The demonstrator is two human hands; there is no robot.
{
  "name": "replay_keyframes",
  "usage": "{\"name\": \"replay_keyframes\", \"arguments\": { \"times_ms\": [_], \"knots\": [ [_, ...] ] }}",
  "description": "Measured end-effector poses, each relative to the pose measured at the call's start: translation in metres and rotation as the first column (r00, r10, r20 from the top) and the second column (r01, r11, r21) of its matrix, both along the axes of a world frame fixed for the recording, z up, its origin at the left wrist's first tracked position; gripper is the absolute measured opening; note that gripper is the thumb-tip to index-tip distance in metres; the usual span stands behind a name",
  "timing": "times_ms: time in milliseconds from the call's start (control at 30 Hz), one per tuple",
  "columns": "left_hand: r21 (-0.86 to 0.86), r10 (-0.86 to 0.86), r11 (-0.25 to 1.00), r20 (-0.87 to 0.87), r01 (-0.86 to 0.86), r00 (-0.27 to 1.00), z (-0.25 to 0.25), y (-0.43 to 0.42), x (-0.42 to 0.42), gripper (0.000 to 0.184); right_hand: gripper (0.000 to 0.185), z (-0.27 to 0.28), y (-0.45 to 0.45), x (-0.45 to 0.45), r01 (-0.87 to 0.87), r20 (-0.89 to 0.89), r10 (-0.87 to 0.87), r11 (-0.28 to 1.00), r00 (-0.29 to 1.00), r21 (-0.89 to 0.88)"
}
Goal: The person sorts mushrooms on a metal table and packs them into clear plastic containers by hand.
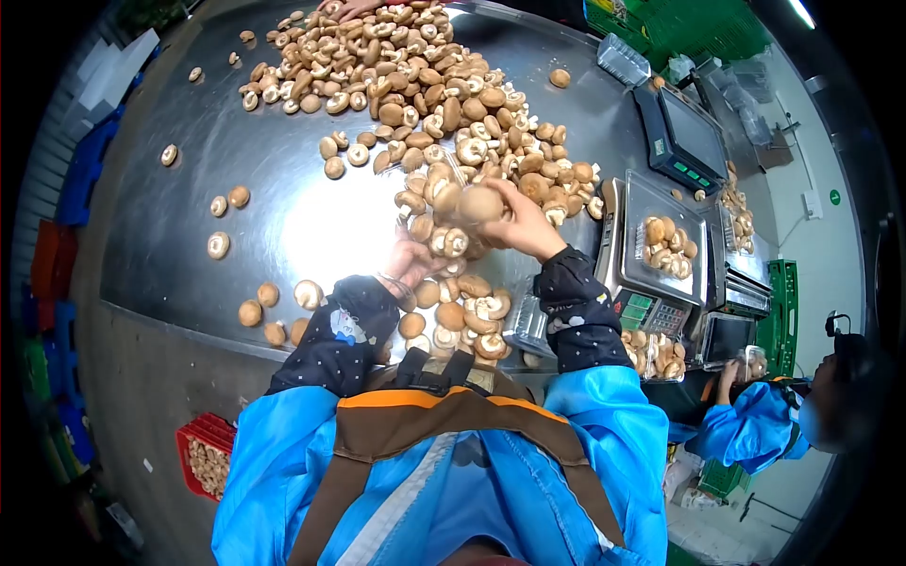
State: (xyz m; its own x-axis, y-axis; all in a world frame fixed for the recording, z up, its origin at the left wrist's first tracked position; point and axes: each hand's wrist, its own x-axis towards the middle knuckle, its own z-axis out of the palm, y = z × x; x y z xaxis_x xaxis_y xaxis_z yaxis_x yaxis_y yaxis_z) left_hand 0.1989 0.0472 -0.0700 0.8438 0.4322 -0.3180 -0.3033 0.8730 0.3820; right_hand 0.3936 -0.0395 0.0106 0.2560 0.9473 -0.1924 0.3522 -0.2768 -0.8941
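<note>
My left hand [411,261] is closed on the near left side of a see-through plastic punnet [460,170], which is tilted over the steel table. Several brown-capped mushrooms [455,242] lie in the punnet. My right hand [527,224] grips a large round mushroom [481,204] over the punnet's right side, thumb and fingers around the cap. Below my hands, close to my body, more mushrooms [486,311] are gathered. Just beyond the punnet rises the big mushroom heap [396,71]. My right palm is partly hidden.
On the right, a weighing scale [661,236] bears a filled punnet [668,247]; another scale [684,137] stands behind it. Empty punnets [528,321] lie by my right forearm. A co-worker [755,424] holds a punnet at right. Another person's hand [351,8] touches the heap's far end.
</note>
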Motion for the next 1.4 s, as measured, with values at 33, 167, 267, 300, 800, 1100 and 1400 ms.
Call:
{"name": "replay_keyframes", "arguments": {
  "times_ms": [33,167,267,300,800,1100,1400],
  "knots": [
    [0.034,0.044,0.999,-0.068,-0.042,0.997,0.014,-0.006,-0.001,0.086,0.068,0.003,-0.006,0.001,-0.046,0.005,0.046,0.999,0.999,0.006],
    [-0.131,-0.116,0.983,0.078,0.125,0.99,-0.024,-0.007,0.007,0.08,0.064,0.005,-0.003,-0.011,-0.11,0.258,0.055,0.973,0.964,0.201],
    [-0.17,-0.103,0.98,0.027,0.106,0.994,-0.011,-0.014,0.015,0.086,0.065,0.021,0.01,-0.027,-0.029,0.408,-0.083,0.965,0.909,0.259],
    [-0.01,-0.058,0.998,-0.082,0.057,0.995,0.003,-0.019,0.014,0.089,0.066,0.026,0.016,-0.025,0.045,0.399,-0.144,0.968,0.905,0.248],
    [0.118,0.089,0.99,-0.128,-0.074,0.988,0.014,-0.018,0.011,0.094,0.061,0.011,0.001,-0.004,0.033,0.084,-0.024,0.994,0.996,-0.107],
    [0.046,0.065,0.997,-0.024,-0.064,0.998,0.011,-0.019,0.004,0.097,0.038,0.036,-0.03,0.017,0.357,-0.573,-0.319,0.933,0.755,-0.049],
    [-0.038,0.038,0.999,-0.001,-0.038,0.999,-0.009,-0.018,-0.004,0.089,0.06,-0.036,-0.053,0.011,0.197,0.094,-0.201,0.979,0.975,0.05]
  ]
}}
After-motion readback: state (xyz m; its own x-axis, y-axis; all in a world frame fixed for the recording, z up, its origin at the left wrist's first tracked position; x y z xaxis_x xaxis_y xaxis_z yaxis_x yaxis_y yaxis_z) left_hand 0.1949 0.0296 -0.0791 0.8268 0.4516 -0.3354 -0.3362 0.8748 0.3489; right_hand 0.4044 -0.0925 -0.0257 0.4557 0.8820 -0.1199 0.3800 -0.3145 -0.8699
